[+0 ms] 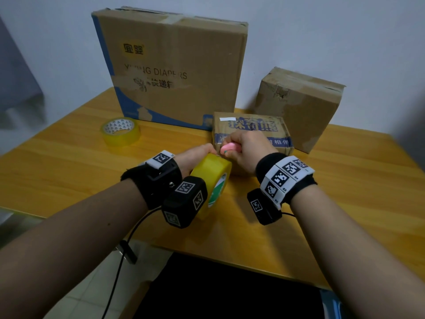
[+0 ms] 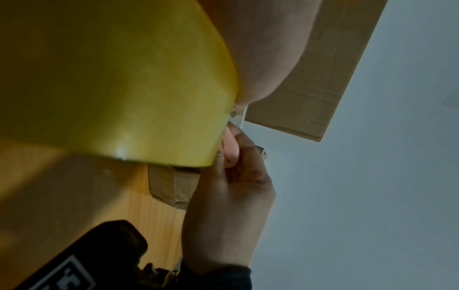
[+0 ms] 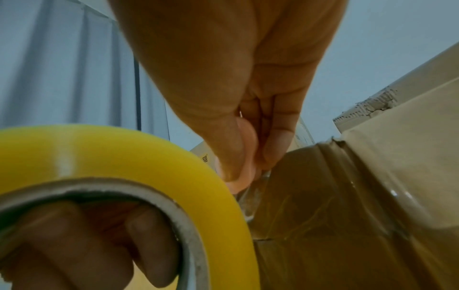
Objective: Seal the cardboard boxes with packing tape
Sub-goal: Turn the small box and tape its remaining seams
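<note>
Two hands meet over the near middle of the wooden table (image 1: 69, 162), and the step in hand looks like cutting the strip free. The left hand (image 1: 195, 155) has its fingers hooked through the core of the yellow tape roll (image 1: 212, 178), gripping it on edge just near-left of the small printed box (image 1: 250, 130). The right hand (image 1: 248, 146) is curled tight round a small pink cutter (image 1: 230, 148), held at the box's near-left corner where clear film already wraps the cardboard in the right wrist view. The blade itself is hidden, so where it bites cannot be told.

To cut well, I would keep the roll pulled back so the strip stays taut, slice close to the box edge, and keep the left fingertips (image 3: 146, 235) inside the core, away from the cutter. Then the loose end should be pressed flat.

Farther left lies a spare tape roll (image 1: 120, 131). At the far edge stand a large diaper box (image 1: 174, 65) and, to the right, a medium brown box (image 1: 301, 109), each showing tape along its top.
</note>
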